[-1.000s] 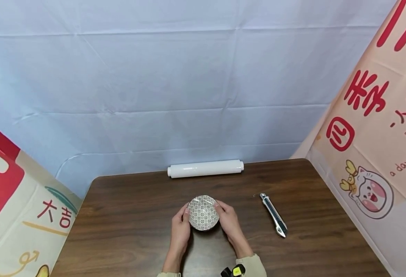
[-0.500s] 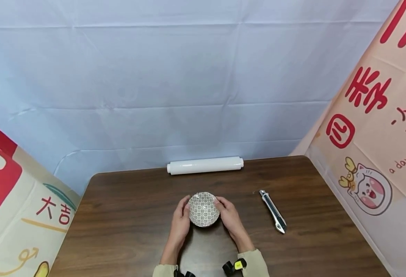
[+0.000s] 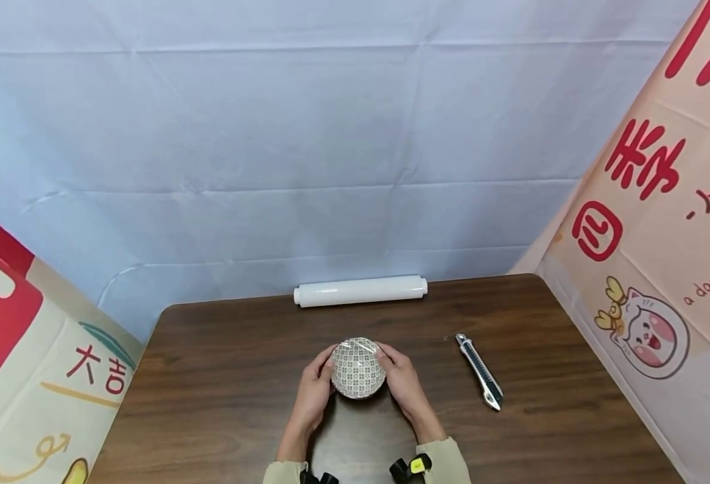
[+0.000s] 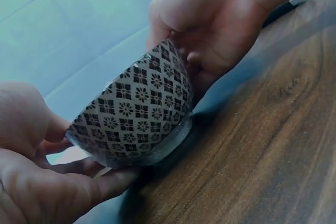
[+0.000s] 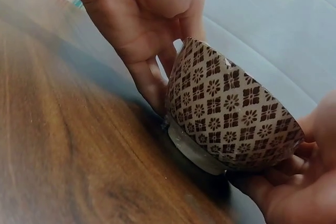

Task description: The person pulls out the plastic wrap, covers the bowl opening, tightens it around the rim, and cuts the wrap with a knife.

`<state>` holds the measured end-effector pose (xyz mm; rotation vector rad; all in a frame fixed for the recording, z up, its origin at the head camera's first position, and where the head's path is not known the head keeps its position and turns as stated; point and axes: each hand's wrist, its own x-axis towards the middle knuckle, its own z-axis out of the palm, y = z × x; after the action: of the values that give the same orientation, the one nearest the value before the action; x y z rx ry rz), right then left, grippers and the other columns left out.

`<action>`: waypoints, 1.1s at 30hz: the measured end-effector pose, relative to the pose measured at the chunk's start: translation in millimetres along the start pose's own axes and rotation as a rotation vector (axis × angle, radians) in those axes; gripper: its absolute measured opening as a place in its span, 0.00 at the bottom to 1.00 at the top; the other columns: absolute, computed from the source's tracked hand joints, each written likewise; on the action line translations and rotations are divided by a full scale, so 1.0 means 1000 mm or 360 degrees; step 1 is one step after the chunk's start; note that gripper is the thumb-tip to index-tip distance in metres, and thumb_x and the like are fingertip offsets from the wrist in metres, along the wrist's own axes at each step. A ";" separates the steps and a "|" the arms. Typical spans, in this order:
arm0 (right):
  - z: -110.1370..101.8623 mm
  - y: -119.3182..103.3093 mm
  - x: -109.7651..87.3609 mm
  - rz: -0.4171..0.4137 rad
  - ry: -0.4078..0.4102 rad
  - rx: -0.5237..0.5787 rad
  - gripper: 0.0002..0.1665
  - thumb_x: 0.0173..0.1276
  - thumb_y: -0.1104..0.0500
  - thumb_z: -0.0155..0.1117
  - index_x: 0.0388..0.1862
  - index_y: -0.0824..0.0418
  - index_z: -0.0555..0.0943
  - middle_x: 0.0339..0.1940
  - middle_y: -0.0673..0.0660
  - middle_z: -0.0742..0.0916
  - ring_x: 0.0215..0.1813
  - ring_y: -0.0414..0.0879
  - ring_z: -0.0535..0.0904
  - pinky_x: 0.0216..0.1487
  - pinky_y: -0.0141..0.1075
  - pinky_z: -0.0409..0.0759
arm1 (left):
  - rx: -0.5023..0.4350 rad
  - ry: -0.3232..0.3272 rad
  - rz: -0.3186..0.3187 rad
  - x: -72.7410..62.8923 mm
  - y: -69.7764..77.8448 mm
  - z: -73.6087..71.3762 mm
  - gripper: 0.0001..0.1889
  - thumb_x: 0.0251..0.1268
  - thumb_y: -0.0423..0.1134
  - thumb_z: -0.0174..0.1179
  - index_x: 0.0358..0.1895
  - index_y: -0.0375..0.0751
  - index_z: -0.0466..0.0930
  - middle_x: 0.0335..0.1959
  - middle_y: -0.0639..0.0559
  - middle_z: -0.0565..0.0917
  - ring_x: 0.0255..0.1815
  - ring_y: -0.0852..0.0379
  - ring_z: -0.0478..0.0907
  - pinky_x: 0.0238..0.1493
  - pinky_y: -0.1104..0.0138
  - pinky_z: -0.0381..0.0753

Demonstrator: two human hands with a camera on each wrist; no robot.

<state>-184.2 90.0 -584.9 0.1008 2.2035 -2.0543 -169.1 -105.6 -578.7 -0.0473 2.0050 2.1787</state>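
A small bowl (image 3: 358, 368) with a dark flower-and-diamond pattern on a pale ground stands upright, its foot close over the brown table. Shiny clear film lies over its mouth and wrinkles down near the foot (image 4: 170, 145). My left hand (image 3: 314, 393) holds it from the left, thumb by the rim and fingers along the side. From the opposite side my right hand (image 3: 402, 383) grips it the same way, as the right wrist view also shows with the bowl wall (image 5: 231, 108) between both hands.
A white roll of cling film (image 3: 361, 291) lies along the back edge of the wooden table (image 3: 222, 376). To the right is a box cutter (image 3: 479, 372) with a silver and dark handle. A pale cloth backdrop (image 3: 270, 134) hangs behind, with printed cloths at both sides.
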 end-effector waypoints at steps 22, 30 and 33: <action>0.005 -0.001 -0.011 0.0105 0.0111 0.0069 0.29 0.84 0.47 0.55 0.74 0.63 0.77 0.75 0.65 0.79 0.81 0.61 0.69 0.83 0.57 0.65 | 0.0039 0.0524 -0.0106 -0.022 -0.003 0.020 0.30 0.84 0.51 0.53 0.73 0.27 0.72 0.69 0.31 0.79 0.66 0.44 0.82 0.58 0.60 0.88; 0.004 0.005 -0.013 0.0135 0.0194 0.0050 0.34 0.84 0.39 0.51 0.65 0.64 0.83 0.63 0.63 0.87 0.71 0.52 0.78 0.75 0.47 0.74 | -0.0128 0.0496 -0.0054 -0.024 -0.009 0.033 0.27 0.88 0.40 0.44 0.79 0.27 0.62 0.80 0.31 0.66 0.81 0.37 0.64 0.76 0.48 0.70; 0.004 0.004 -0.012 0.0125 0.0223 0.0008 0.28 0.85 0.44 0.53 0.62 0.63 0.86 0.58 0.61 0.90 0.67 0.50 0.80 0.72 0.46 0.76 | -0.0108 0.0527 -0.0074 -0.021 -0.003 0.034 0.26 0.88 0.37 0.43 0.77 0.23 0.62 0.79 0.28 0.66 0.81 0.35 0.64 0.76 0.46 0.70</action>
<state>-172.1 86.6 -587.1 0.3358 2.2337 -2.0696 -144.3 -74.2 -575.2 -0.4894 2.0631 2.3344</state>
